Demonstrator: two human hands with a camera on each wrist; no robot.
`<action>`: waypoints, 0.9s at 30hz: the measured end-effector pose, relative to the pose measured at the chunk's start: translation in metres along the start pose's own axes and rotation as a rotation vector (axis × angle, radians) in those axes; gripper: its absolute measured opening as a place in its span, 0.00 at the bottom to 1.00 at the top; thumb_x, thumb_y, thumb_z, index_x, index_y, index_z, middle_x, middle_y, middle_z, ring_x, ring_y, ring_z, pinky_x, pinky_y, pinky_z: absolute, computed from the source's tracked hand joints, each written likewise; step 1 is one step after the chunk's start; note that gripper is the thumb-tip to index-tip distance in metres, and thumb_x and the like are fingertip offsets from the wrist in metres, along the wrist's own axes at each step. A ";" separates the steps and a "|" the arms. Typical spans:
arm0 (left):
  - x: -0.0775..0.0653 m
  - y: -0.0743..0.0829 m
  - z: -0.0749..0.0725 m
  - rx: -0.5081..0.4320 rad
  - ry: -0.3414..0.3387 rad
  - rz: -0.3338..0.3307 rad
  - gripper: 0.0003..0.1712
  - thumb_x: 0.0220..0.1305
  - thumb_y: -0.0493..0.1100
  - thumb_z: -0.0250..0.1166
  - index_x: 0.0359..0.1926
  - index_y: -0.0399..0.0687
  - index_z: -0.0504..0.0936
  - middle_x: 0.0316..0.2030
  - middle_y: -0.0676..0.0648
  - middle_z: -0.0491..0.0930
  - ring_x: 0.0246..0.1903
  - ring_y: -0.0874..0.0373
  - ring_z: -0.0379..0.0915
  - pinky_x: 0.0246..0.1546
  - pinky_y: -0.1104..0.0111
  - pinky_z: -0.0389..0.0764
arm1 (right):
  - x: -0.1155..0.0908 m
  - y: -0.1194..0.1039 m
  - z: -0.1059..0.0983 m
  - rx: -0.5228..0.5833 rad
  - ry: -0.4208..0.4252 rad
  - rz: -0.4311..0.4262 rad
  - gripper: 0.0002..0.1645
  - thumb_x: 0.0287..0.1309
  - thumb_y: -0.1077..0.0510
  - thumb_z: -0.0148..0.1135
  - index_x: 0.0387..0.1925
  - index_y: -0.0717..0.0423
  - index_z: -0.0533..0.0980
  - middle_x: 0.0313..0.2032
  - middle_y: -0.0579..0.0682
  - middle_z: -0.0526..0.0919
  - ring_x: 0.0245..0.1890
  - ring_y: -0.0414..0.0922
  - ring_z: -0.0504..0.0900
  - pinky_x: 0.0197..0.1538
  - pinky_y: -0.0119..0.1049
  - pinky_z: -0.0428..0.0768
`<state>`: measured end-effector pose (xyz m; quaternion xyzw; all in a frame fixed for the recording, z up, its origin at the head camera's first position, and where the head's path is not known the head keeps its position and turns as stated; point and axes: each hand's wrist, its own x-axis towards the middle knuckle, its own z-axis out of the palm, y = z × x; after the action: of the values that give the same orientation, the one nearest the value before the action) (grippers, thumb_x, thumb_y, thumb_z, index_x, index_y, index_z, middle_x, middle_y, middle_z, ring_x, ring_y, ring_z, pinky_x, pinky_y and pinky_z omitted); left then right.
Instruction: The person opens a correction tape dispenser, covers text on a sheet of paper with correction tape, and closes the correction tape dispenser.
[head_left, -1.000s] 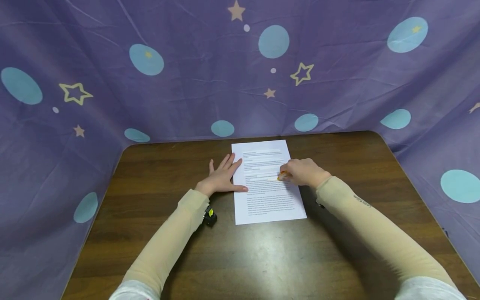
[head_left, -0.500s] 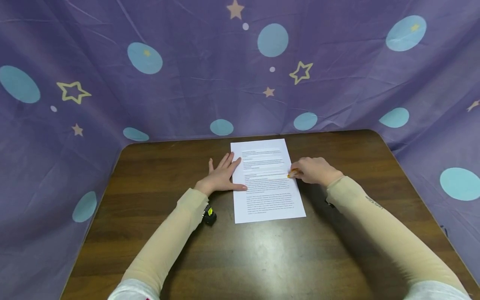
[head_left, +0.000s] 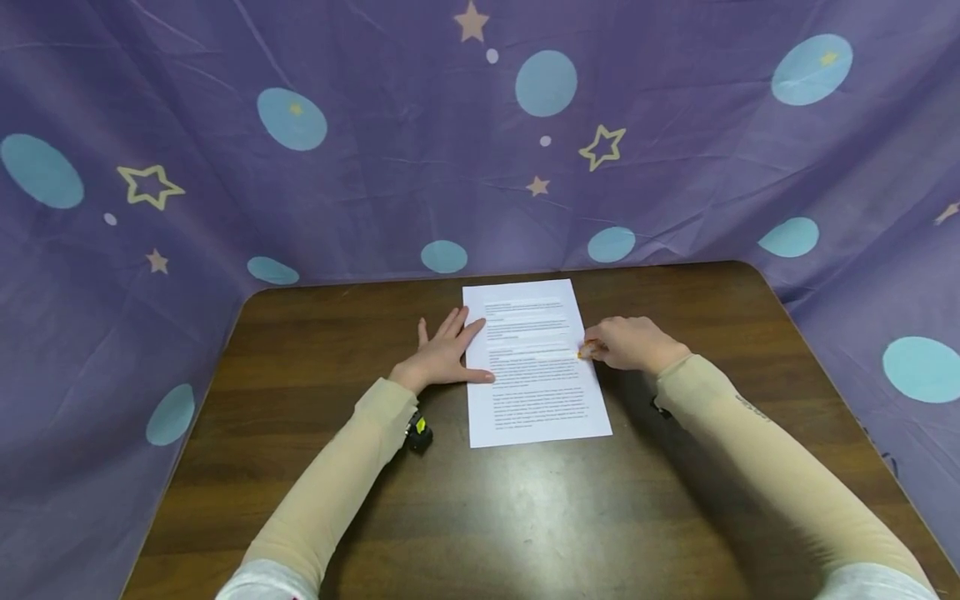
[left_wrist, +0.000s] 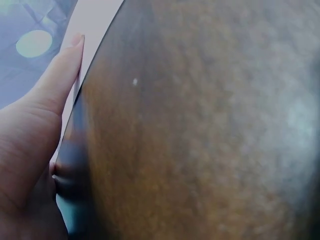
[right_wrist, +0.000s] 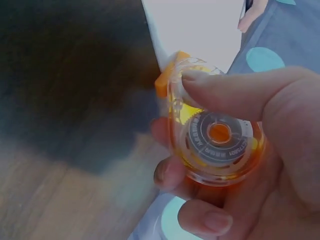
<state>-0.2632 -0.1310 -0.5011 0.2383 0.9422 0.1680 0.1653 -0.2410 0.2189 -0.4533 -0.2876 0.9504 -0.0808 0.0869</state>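
A printed sheet of paper (head_left: 536, 417) lies on the table, with pale white strips across some of its upper lines. My left hand (head_left: 438, 357) is spread over the sheet's left edge, fingers straight and thumb on the paper. In the left wrist view that thumb (left_wrist: 60, 70) rests along the sheet's edge. My right hand (head_left: 630, 342) is at the sheet's right edge and grips a correction tape (right_wrist: 217, 137). Its case is clear with orange parts and a grey reel. In the head view only the orange tip shows, near the paper's right margin.
The brown wooden table (head_left: 525, 525) reaches forward to a purple curtain (head_left: 390, 167) with stars and blue dots, which also hangs at both sides. A small black device (head_left: 418, 435) is strapped at the left wrist.
My right hand has moved right across the sheet with the correction tape, from over the text to the right edge, and then barely moves. The left hand stays in place.
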 end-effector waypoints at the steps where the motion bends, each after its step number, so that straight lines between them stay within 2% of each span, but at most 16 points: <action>1: 0.000 0.000 -0.001 -0.005 -0.002 0.001 0.66 0.57 0.75 0.70 0.85 0.55 0.48 0.84 0.40 0.32 0.82 0.47 0.22 0.70 0.30 0.21 | 0.000 -0.001 0.000 0.007 0.000 -0.007 0.04 0.65 0.57 0.72 0.33 0.47 0.83 0.28 0.43 0.79 0.28 0.41 0.72 0.30 0.41 0.73; 5: 0.000 0.001 -0.002 -0.013 -0.009 0.007 0.64 0.58 0.75 0.70 0.85 0.56 0.50 0.84 0.40 0.31 0.82 0.47 0.22 0.70 0.30 0.21 | 0.002 -0.004 -0.001 0.025 0.000 -0.042 0.08 0.67 0.56 0.70 0.30 0.48 0.81 0.25 0.42 0.76 0.27 0.40 0.70 0.30 0.40 0.72; 9: 0.001 -0.001 -0.001 0.009 -0.018 0.002 0.64 0.58 0.76 0.69 0.85 0.57 0.49 0.84 0.41 0.30 0.82 0.48 0.21 0.70 0.30 0.21 | 0.006 -0.007 0.000 0.029 -0.002 -0.048 0.04 0.67 0.55 0.71 0.35 0.48 0.83 0.27 0.42 0.79 0.28 0.40 0.73 0.32 0.42 0.75; 14: 0.001 -0.001 0.000 0.036 -0.031 -0.003 0.66 0.57 0.77 0.68 0.85 0.59 0.47 0.84 0.41 0.29 0.82 0.48 0.21 0.70 0.30 0.21 | 0.012 -0.013 0.002 0.037 0.004 -0.064 0.04 0.66 0.54 0.72 0.38 0.48 0.84 0.30 0.42 0.82 0.29 0.39 0.75 0.34 0.45 0.79; 21: 0.000 0.000 -0.001 0.021 -0.037 -0.007 0.66 0.57 0.76 0.69 0.85 0.59 0.47 0.84 0.42 0.28 0.82 0.48 0.20 0.70 0.31 0.20 | 0.025 -0.028 0.006 0.017 0.012 -0.100 0.07 0.66 0.52 0.72 0.36 0.49 0.83 0.26 0.44 0.77 0.27 0.42 0.73 0.31 0.44 0.77; 27: 0.001 -0.001 0.000 0.029 -0.039 -0.008 0.65 0.57 0.77 0.68 0.85 0.61 0.47 0.84 0.43 0.28 0.82 0.49 0.20 0.70 0.31 0.21 | 0.037 -0.045 0.010 -0.006 0.045 -0.155 0.08 0.65 0.50 0.73 0.35 0.48 0.82 0.25 0.45 0.78 0.25 0.41 0.73 0.29 0.44 0.78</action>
<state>-0.2643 -0.1309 -0.5016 0.2402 0.9420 0.1492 0.1810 -0.2449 0.1600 -0.4585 -0.3590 0.9271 -0.0907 0.0583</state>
